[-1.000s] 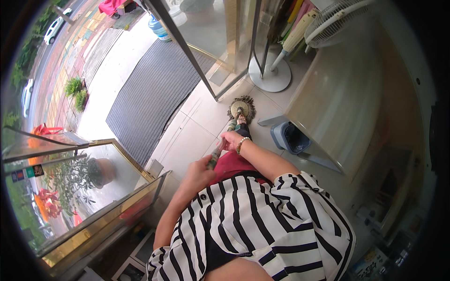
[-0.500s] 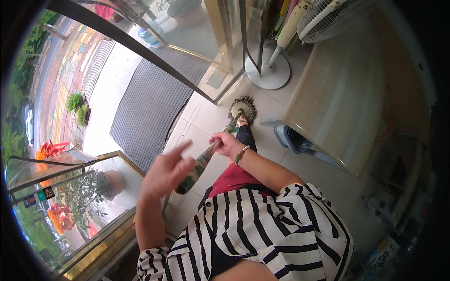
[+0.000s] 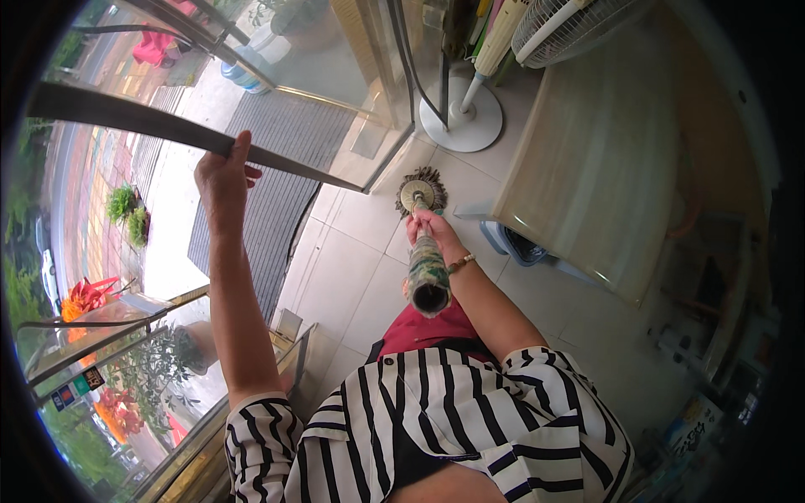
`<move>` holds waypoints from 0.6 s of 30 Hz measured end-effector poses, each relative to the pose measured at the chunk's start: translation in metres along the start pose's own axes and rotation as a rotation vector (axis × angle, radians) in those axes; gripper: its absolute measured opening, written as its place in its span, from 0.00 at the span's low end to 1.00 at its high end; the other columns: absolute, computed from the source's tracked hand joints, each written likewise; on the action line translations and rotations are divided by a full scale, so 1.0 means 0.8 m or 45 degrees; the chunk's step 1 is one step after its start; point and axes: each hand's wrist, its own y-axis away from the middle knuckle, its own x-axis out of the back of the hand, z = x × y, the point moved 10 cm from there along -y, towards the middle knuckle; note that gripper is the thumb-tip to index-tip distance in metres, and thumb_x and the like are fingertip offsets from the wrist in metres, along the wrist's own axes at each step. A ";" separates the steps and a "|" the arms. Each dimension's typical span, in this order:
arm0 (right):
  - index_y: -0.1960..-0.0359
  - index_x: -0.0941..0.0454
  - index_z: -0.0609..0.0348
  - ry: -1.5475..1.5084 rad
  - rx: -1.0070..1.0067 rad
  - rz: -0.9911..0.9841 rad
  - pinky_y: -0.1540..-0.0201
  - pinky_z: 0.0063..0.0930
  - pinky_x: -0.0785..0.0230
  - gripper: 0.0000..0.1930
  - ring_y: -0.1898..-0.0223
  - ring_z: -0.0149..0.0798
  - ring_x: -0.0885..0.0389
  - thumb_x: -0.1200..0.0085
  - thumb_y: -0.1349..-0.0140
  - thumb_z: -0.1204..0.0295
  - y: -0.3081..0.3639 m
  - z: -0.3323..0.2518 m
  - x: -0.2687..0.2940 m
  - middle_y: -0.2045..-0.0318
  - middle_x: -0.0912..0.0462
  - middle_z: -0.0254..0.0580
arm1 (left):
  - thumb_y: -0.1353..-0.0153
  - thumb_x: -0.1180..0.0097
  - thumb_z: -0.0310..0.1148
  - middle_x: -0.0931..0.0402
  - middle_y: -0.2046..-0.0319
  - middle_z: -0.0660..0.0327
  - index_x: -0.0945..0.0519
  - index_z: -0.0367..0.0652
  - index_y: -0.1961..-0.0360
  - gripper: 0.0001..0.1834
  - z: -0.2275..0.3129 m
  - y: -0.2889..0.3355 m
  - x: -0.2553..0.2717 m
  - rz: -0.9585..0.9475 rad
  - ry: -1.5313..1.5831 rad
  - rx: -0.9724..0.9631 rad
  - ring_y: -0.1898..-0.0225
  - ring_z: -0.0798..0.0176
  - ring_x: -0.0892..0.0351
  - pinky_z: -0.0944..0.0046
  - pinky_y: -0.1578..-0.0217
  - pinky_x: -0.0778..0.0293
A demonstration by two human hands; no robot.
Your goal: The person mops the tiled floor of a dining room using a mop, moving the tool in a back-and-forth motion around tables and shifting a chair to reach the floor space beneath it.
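My left hand point(image 3: 225, 180) is closed around the dark metal edge of a glass door point(image 3: 293, 163), thumb on top, arm stretched forward and left. In front of my body, my right hand point(image 3: 432, 228) grips a mop by its handle point(image 3: 428, 270). Camouflage-patterned wrapping covers the upper handle, and its hollow end points up toward me. Beyond my right hand the round mop head point(image 3: 423, 191), with grey-brown strands, rests on the tiled floor beside the door's lower corner. My feet are mostly hidden behind the mop and my right hand.
A ribbed grey mat point(image 3: 243, 201) lies across the doorway on the left. A white standing fan point(image 3: 461, 116) is at the far right of the door. To the right are a counter point(image 3: 587, 184) and a grey-blue bin point(image 3: 513, 243). A potted plant point(image 3: 189, 345) shows behind glass at left.
My left hand has left the mop handle's upper end and taken hold of the door edge. The handle has swung right and more upright in my right hand. The door edge lies lower at left.
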 end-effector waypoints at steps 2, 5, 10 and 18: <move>0.76 0.35 0.58 -0.037 0.052 -0.055 0.77 0.21 0.31 0.07 0.79 0.29 0.26 0.50 0.44 0.74 -0.008 -0.022 -0.007 0.80 0.28 0.38 | 0.43 0.44 0.40 0.25 0.84 0.60 0.23 0.35 0.75 0.15 -0.005 0.008 0.029 0.123 -0.003 0.004 0.87 0.72 0.28 0.75 0.88 0.37; 0.83 0.35 0.54 0.038 -0.053 -0.250 0.78 0.19 0.34 0.11 0.81 0.28 0.29 0.54 0.44 0.72 -0.014 -0.040 -0.026 0.85 0.30 0.34 | 0.44 0.43 0.41 0.25 0.86 0.61 0.22 0.36 0.76 0.16 -0.024 0.010 0.093 0.338 -0.056 -0.009 0.88 0.73 0.28 0.75 0.89 0.39; 0.79 0.35 0.70 0.276 0.356 -0.327 0.75 0.17 0.26 0.05 0.81 0.32 0.30 0.55 0.48 0.84 0.016 -0.098 -0.090 0.81 0.33 0.41 | 0.44 0.42 0.44 0.24 0.82 0.61 0.22 0.34 0.73 0.19 -0.041 0.011 0.175 0.616 -0.114 0.073 0.87 0.72 0.26 0.77 0.90 0.38; 0.86 0.39 0.54 0.850 0.335 -0.224 0.82 0.20 0.41 0.14 0.86 0.27 0.37 0.60 0.42 0.73 0.061 -0.073 -0.196 0.86 0.35 0.33 | 0.45 0.42 0.44 0.24 0.80 0.62 0.23 0.35 0.71 0.18 -0.080 -0.020 0.212 0.643 -0.053 0.162 0.87 0.72 0.27 0.77 0.90 0.39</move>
